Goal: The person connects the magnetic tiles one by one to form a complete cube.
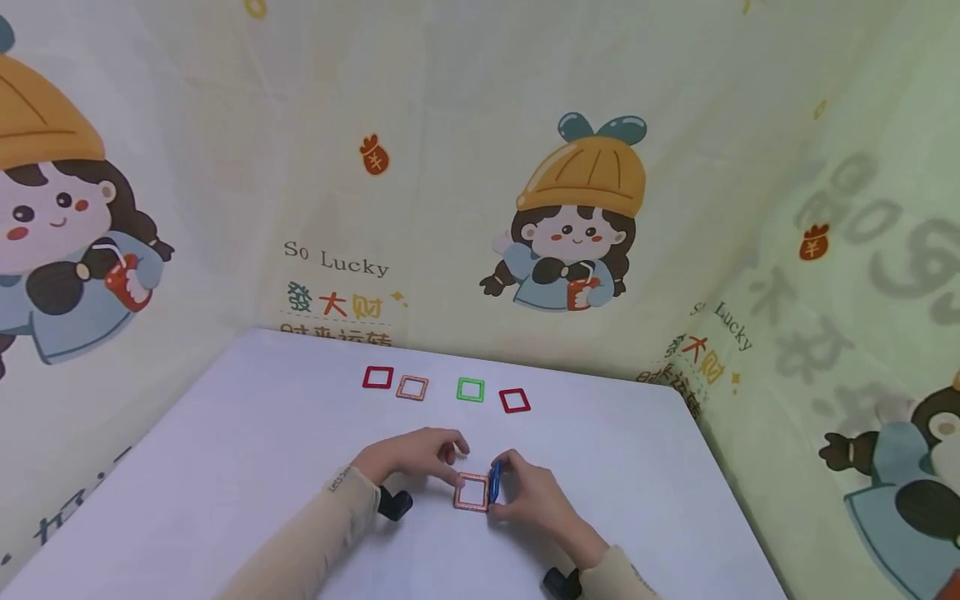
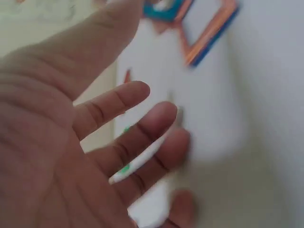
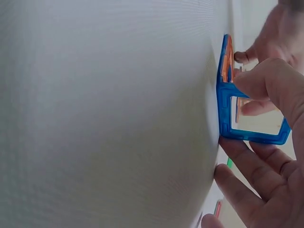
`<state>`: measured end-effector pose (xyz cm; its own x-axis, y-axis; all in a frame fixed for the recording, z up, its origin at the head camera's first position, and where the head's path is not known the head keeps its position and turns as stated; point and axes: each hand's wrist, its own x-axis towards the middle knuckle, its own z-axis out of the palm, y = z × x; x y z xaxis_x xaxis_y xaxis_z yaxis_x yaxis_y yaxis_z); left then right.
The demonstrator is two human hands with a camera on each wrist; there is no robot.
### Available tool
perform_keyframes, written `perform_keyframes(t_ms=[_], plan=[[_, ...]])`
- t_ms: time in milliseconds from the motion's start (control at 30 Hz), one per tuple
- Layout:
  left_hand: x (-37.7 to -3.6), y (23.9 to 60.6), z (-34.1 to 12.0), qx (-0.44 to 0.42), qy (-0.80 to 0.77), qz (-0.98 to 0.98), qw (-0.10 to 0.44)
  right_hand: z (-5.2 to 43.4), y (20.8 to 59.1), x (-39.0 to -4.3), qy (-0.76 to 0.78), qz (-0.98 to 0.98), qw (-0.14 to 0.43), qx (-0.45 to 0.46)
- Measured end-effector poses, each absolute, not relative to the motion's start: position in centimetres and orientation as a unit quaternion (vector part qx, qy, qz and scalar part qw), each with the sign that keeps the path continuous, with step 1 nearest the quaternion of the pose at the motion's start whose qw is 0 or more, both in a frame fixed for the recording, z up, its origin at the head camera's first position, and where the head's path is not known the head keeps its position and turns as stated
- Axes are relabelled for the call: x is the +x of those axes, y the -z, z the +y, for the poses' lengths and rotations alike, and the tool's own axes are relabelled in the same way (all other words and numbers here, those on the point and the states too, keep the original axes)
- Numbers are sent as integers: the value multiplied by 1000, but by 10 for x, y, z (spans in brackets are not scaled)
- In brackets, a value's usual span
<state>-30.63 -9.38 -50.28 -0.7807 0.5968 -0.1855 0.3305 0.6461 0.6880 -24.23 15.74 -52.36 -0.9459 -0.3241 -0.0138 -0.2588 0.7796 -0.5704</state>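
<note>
Between two hands (image 1: 416, 454) (image 1: 538, 496), one blue frame (image 1: 494, 482) meets one orange frame (image 1: 471, 507).

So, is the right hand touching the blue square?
Touching: in the right wrist view, the right hand holds the blue square between thumb and fingers at opposite edges.

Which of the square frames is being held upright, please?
The blue frame, pinched in the right hand; the other five lie flat on the table.

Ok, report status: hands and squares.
Right hand holds blue square upright beside flat orange square. Left hand at orange square's far-left corner. No obstruction visible.
</note>
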Motion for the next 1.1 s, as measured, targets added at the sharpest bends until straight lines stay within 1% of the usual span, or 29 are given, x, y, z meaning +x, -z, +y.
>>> perform_keyframes(t_ms=[67, 133, 333, 400, 433, 500, 600, 700, 800, 867, 1100], plan=[[-318, 497, -107, 244, -345, 887, 187, 156, 525, -242, 299, 941, 54, -151], [-334, 494, -124, 208, -348, 901, 154, 154, 526, -242, 302, 940, 54, -147], [-378, 493, -176, 64, -355, 933, 12, 155, 520, -240, 288, 946, 53, -139], [-384, 494, -187, 17, -344, 939, -15, 156, 519, -240, 283, 948, 51, -138], [-385, 496, -191, 1, -335, 942, -19, 157, 519, -240, 284, 948, 50, -138], [-386, 500, -199, -14, -306, 952, -8, 158, 519, -240, 284, 947, 48, -140], [-388, 509, -206, -2, -255, 967, 8, 157, 520, -241, 290, 945, 50, -143], [-392, 519, -210, 15, -222, 975, -9, 155, 521, -242, 295, 943, 54, -142], [-398, 525, -212, 14, -215, 976, -28, 155, 521, -243, 299, 943, 56, -138], [-400, 525, -211, 12, -216, 976, -30, 155, 520, -243, 299, 943, 59, -133], [-399, 528, -202, -13, -216, 976, -6, 158, 524, -241, 296, 944, 67, -131]])
